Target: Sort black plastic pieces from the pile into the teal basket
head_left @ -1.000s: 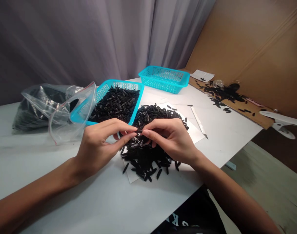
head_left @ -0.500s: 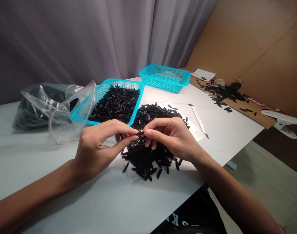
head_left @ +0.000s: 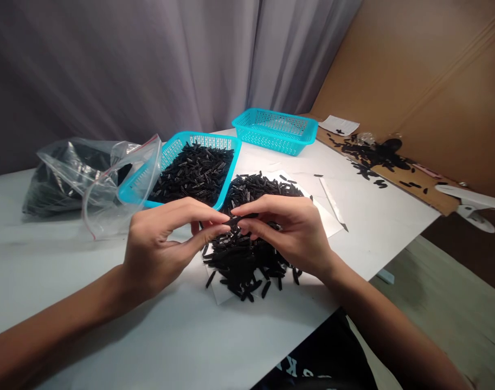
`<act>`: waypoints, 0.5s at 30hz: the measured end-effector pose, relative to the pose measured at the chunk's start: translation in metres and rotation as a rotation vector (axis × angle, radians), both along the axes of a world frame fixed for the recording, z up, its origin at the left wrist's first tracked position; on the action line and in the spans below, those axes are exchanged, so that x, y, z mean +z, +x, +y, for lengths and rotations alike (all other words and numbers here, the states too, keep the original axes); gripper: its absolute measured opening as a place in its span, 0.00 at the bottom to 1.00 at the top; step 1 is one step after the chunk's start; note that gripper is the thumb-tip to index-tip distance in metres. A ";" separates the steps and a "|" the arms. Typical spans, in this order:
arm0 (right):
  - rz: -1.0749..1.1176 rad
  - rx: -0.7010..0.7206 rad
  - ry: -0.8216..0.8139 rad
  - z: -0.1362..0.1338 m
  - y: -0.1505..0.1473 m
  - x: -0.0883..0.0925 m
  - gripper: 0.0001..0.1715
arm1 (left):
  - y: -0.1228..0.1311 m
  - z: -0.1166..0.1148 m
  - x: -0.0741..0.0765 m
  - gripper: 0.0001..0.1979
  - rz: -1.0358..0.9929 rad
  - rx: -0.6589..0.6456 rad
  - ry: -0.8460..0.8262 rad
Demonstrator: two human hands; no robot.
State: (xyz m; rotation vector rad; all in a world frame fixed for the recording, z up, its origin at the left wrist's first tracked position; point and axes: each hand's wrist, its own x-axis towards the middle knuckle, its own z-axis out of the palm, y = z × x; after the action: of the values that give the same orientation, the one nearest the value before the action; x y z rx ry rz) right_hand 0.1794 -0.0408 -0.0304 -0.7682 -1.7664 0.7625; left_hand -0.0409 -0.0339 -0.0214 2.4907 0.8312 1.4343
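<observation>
Between my two hands is a small, dark, elongated black piece [head_left: 234, 221]; its exact kind I cannot make out. My left hand [head_left: 166, 241] pinches its left end between thumb and forefinger. The thumb and forefinger of my right hand [head_left: 291, 230] close on its right part. Right below my fingers lies a heap of similar black pieces [head_left: 247, 260], spread over white paper [head_left: 223, 292]. Behind my left hand stands a blue perforated basket [head_left: 231, 176] holding many more such pieces.
A clear zip bag [head_left: 68, 179] with dark contents leans by the basket at left. A second blue basket [head_left: 267, 142] stands farther back. A white-handled cutter knife [head_left: 332, 200] lies right of the heap. More black pieces [head_left: 373, 157] are scattered near the cardboard. A white clamp [head_left: 470, 203] juts in at right.
My right hand has shifted slightly left, its fingers opening wider around the black piece and closer to my left fingertips. The left hand has hardly moved.
</observation>
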 end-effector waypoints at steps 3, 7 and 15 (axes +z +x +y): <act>-0.111 -0.071 0.215 0.000 0.001 0.000 0.05 | 0.000 0.000 0.001 0.04 -0.002 0.016 -0.004; -0.142 -0.152 0.366 -0.001 0.001 0.001 0.05 | 0.001 0.000 0.001 0.05 -0.016 0.021 0.004; -0.092 -0.358 0.468 -0.005 0.001 0.009 0.11 | 0.003 -0.006 0.004 0.06 -0.032 0.019 -0.011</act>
State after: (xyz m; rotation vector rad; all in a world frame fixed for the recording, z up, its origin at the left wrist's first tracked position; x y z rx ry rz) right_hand 0.1800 -0.0460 -0.0218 -0.7729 -1.7298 0.0684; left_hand -0.0378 -0.0401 -0.0179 2.4512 0.8568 1.4674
